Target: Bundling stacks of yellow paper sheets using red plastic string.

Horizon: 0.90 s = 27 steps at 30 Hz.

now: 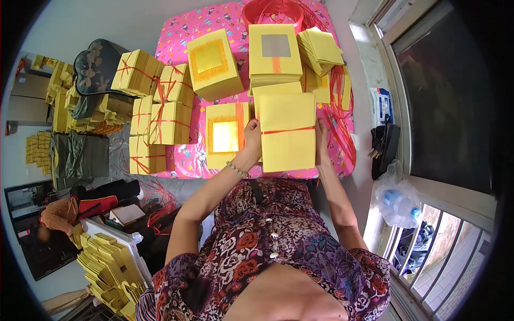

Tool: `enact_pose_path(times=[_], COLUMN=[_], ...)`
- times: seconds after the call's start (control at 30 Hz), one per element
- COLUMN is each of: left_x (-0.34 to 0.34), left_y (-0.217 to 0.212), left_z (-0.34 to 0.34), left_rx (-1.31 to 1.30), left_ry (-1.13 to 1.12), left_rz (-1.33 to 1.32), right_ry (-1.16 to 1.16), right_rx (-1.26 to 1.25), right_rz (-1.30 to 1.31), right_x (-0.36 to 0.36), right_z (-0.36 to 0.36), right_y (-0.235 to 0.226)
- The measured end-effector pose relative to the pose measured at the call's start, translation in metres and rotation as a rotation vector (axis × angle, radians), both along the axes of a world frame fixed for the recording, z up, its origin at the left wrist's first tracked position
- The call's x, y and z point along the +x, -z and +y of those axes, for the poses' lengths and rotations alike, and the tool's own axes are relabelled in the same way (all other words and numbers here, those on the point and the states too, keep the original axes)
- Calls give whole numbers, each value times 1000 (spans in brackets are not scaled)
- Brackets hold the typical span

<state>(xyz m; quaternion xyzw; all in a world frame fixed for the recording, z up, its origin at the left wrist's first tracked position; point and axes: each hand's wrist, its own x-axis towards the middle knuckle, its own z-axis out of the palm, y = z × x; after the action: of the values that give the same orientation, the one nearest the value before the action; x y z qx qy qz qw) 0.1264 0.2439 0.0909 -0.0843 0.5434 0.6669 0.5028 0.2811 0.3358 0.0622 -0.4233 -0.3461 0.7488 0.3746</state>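
Hands, left hand [252,140] and right hand [320,142], grip red-tied yellow paper bundle [287,134]

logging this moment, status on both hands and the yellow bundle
Left hand and right hand grip sides of yellow paper bundle. Red string across it. Nothing in the way.

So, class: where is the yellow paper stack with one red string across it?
In the head view, the yellow paper stack sits at the pink table's near edge, right of centre, gripped between the left hand and right hand.
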Motion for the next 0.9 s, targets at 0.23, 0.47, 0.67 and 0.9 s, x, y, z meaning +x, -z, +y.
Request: enact_pose_path(times=[0.23, 0.47, 0.67, 0.9], left_x=[-15, -37, -58, -59], left_y=[0, -37, -65, -76], left_z=[-4, 1, 14, 33], left_rx=[114, 423, 471, 526], left_ry=[80, 36, 116, 147], left_rz=[457, -169, -56, 570], right_ry=[103, -12, -127, -343], right_rx=[-10, 329, 506, 531], right_rz=[46, 104, 103, 264], right_x=[-17, -29, -43, -44], right_z=[-3, 21, 55, 100], right_y=[-53, -75, -88, -96])
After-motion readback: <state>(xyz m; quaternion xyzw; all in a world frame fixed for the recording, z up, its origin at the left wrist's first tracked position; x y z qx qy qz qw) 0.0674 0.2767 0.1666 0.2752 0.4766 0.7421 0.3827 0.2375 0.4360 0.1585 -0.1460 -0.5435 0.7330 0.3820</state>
